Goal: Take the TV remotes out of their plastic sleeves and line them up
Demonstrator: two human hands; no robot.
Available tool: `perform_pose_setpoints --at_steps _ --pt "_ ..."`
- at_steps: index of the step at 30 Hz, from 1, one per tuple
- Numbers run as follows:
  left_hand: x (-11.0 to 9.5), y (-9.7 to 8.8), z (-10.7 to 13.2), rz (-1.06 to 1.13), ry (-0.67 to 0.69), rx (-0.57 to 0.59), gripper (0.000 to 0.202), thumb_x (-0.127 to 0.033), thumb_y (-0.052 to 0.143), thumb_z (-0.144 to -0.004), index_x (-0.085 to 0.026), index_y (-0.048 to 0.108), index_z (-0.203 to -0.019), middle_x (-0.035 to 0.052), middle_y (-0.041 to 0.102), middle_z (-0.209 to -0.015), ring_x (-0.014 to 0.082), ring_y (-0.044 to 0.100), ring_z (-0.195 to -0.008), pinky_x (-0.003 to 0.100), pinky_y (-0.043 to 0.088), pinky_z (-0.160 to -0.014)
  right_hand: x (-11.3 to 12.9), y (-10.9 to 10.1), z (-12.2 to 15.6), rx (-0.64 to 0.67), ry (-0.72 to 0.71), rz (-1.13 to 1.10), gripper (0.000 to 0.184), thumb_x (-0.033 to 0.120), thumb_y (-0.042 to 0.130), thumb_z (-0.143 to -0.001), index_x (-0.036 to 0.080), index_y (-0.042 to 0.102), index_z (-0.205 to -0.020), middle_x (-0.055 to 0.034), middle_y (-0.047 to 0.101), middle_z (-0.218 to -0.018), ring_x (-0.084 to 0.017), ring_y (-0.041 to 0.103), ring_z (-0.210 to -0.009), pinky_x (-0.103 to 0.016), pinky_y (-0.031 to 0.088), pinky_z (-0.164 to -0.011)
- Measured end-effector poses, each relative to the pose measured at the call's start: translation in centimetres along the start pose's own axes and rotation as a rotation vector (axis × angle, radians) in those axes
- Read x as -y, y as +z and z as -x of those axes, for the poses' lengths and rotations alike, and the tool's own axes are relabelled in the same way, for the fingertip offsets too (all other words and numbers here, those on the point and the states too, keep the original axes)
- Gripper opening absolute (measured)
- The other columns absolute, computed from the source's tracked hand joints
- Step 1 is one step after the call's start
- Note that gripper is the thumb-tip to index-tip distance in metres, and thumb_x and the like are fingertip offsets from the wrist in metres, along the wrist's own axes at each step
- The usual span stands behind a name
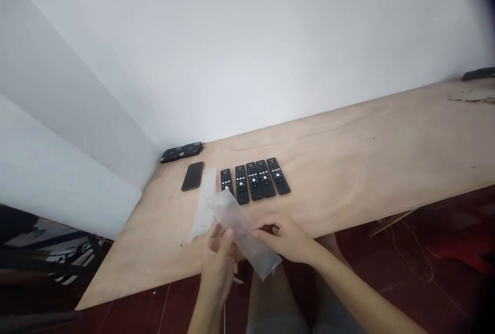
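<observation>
While both hands work frosted plastic sleeve point(242, 233) above table: far left, black phone point(192, 176) on plywood tabletop point(348, 169), flat plastic sheet point(203, 202) just beside. Left hand point(216, 264) pinches sleeve's near edge, closed on it; right hand point(284, 238) closed on other side. Light pinch at edges keeps sleeve flat, unwrinkled. Five black remotes point(255, 179) in row beyond, nearest one's end hidden behind sleeve. Left fingertips behind plastic, hard to make out.

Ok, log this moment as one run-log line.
left hand: plastic sleeve | right hand: same sleeve | plywood table: black remotes
</observation>
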State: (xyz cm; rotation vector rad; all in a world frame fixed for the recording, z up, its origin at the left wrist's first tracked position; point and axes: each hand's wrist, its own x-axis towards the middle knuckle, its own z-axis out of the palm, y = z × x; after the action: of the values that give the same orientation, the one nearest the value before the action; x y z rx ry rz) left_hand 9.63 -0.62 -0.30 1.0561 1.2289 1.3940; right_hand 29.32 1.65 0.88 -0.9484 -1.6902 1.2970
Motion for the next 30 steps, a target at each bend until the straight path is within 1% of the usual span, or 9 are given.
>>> perform_pose_setpoints --at_steps 2,4,9,11,13,18,22,24,30 --pt "0.8 -0.1 -0.2 0.009 -0.004 -0.044 0.063 -0.059 0.082 -0.083 -0.024 0.067 -0.132 0.0148 0.077 -0.125 0.0308 0.078 -0.105 0.038 0.066 -0.079 -0.3 0.4 -0.6 -0.005 -0.001 -0.014 0.020 0.037 0.070 -0.098 0.022 0.082 -0.093 -0.0018 0.075 -0.083 -0.020 0.062 -0.073 -0.029 0.045 -0.064" --pt "-0.2 -1.9 -1.2 -0.017 0.016 -0.113 0.058 -0.054 0.087 -0.080 -0.021 0.070 -0.124 0.0139 0.080 -0.118 0.0286 0.079 -0.100 0.036 0.065 -0.079 -0.5 0.2 -1.1 0.011 -0.020 -0.030 0.020 0.037 0.069 -0.098 0.022 0.082 -0.095 -0.0025 0.077 -0.087 -0.021 0.065 -0.077 -0.030 0.047 -0.067" --pt "-6.7 -8.7 -7.5 -0.123 0.151 -0.246 0.066 -0.045 0.092 -0.077 -0.019 0.068 -0.134 0.0083 0.081 -0.112 0.0204 0.078 -0.097 0.029 0.063 -0.085 -1.5 -1.6 -1.7 -0.010 -0.075 -0.004 0.021 0.029 0.065 -0.099 0.020 0.079 -0.087 -0.0045 0.078 -0.089 -0.023 0.067 -0.084 -0.034 0.051 -0.076" --pt "-7.8 -10.5 -10.7 -0.242 0.147 -0.191 0.071 -0.043 0.094 -0.074 -0.016 0.069 -0.134 0.0092 0.081 -0.106 0.0201 0.077 -0.094 0.028 0.062 -0.083 -2.1 -2.1 -1.9 -0.042 -0.068 -0.056 0.022 0.030 0.064 -0.099 0.019 0.078 -0.086 -0.0046 0.077 -0.087 -0.023 0.068 -0.084 -0.034 0.052 -0.077" --pt "-7.3 -11.4 -13.5 -0.408 0.084 -0.112 0.073 -0.049 0.095 -0.070 -0.011 0.072 -0.128 0.0104 0.081 -0.096 0.0204 0.076 -0.084 0.030 0.061 -0.075 -2.5 -2.4 -2.0 -0.065 -0.062 -0.126 0.024 0.031 0.063 -0.100 0.019 0.077 -0.086 -0.0049 0.076 -0.086 -0.023 0.068 -0.084 -0.034 0.052 -0.077" --pt "-3.7 -11.2 -16.6 -0.659 0.099 -0.071 0.062 -0.053 0.092 -0.066 -0.009 0.077 -0.108 0.0176 0.081 -0.098 0.0274 0.076 -0.083 0.038 0.061 -0.074 -2.4 -2.5 -2.0 -0.060 -0.075 -0.184 0.020 0.028 0.065 -0.097 0.019 0.077 -0.084 -0.0040 0.076 -0.085 -0.022 0.067 -0.084 -0.032 0.051 -0.077" --pt "-3.0 -10.5 -16.9 -0.801 0.237 -0.122 0.060 -0.055 0.078 -0.081 -0.014 0.072 -0.124 0.0222 0.074 -0.126 0.0341 0.072 -0.111 0.044 0.059 -0.089 -2.3 -2.5 -2.0 -0.075 -0.068 -0.200 0.022 0.028 0.064 -0.098 0.019 0.074 -0.081 -0.0027 0.075 -0.082 -0.021 0.066 -0.082 -0.031 0.050 -0.075" --pt "-3.1 -10.1 -17.1 -0.863 0.292 -0.047 0.057 -0.056 0.072 -0.087 -0.018 0.071 -0.129 0.0200 0.070 -0.136 0.0353 0.068 -0.122 0.047 0.055 -0.099 -2.2 -2.5 -2.0 -0.072 -0.076 -0.181 0.021 0.026 0.063 -0.097 0.019 0.074 -0.081 -0.0020 0.074 -0.082 -0.020 0.065 -0.081 -0.031 0.050 -0.075" --pt "-2.8 -8.7 -17.3 -0.997 0.410 0.175 0.042 -0.055 0.069 -0.089 -0.020 0.080 -0.109 0.0166 0.074 -0.131 0.0387 0.056 -0.139 0.056 0.033 -0.124 -2.3 -2.5 -1.8 -0.077 -0.102 -0.130 0.022 0.023 0.061 -0.098 0.019 0.072 -0.080 -0.0015 0.072 -0.082 -0.020 0.064 -0.082 -0.030 0.049 -0.076"
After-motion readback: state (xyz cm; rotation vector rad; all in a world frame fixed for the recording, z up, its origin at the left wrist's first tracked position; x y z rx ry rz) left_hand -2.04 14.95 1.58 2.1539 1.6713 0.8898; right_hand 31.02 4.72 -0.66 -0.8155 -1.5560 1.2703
